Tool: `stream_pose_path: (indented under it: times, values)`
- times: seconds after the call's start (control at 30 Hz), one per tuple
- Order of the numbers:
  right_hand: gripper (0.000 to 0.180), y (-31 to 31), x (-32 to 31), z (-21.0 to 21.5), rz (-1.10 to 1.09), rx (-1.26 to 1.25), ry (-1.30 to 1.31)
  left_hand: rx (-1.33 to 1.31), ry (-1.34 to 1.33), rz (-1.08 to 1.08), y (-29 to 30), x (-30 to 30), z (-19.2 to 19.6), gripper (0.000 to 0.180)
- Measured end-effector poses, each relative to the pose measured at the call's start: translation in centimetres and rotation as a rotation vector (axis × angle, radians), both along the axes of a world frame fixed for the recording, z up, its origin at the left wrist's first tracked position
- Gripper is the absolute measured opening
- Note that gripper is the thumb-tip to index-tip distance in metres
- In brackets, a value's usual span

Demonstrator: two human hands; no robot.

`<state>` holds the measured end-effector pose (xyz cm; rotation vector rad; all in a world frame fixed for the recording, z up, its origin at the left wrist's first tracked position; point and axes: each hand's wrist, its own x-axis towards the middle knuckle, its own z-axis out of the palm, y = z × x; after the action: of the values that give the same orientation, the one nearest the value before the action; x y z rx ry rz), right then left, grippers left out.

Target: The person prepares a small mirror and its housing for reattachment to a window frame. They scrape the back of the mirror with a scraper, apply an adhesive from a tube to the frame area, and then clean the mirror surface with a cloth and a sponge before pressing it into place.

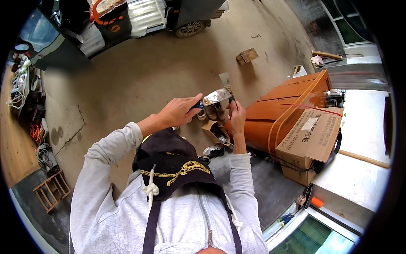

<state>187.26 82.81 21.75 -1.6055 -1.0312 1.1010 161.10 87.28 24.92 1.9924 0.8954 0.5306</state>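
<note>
1. The left hand (182, 109) is curled tight around the blue handle of a shiny scraper (216, 96). This hand is left of the big orange-brown cabinet (275, 110).
2. The right hand (237, 116) pinches the dark handle of a small scraper (225, 78). This hand is just by the cabinet's left end.
3. The shiny scraper has brown spots on its flat blade. Its end meets the small scraper, left of the cabinet. I cannot tell if the two really touch. The small blade points away from the person.
4. The person wears a black apron (165, 148) with gold marks, nearer than the cabinet and to its left.
5. A small open box (215, 132) is on the floor, left of the cabinet. A black and white shoe (213, 151) is near that box.
6. A cardboard box (306, 139) is on the cabinet's near right side. A wooden pole (363, 158) lies farther right of the cabinet.
7. A wood block (247, 56) is past the cabinet's left end, well apart from it.
</note>
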Motion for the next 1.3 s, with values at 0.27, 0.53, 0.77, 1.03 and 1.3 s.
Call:
stream_pose_path:
  times: [0.27, 0.53, 0.77, 1.03, 1.3]
  values:
    - [0.032, -1.3, 1.9, 2.7, 0.125, -0.007, -0.064, -0.018, 0.020, -0.117, 0.5, -1.1, 1.0, 0.052]
    - [0.024, -1.0, 0.3, 4.0, 0.179, 0.233, -0.898, -0.511, -0.204, 0.054, 0.0, 1.1, 1.2, 0.033]
    - [0.024, 0.0, -1.8, 2.3, -0.015, 0.197, -1.039, -0.883, -0.524, 0.327, 0.0, 4.6, -0.4, 0.032]
    - [0.027, 0.4, -1.6, 1.7, -0.016, 0.179, -0.897, -0.978, -0.480, 0.207, -1.1, 4.6, -0.7, 0.033]
    - [0.028, -0.8, -3.4, 2.5, 0.039, 0.115, -0.913, -0.943, -0.546, 0.735, 1.7, 6.6, -7.5, 0.032]
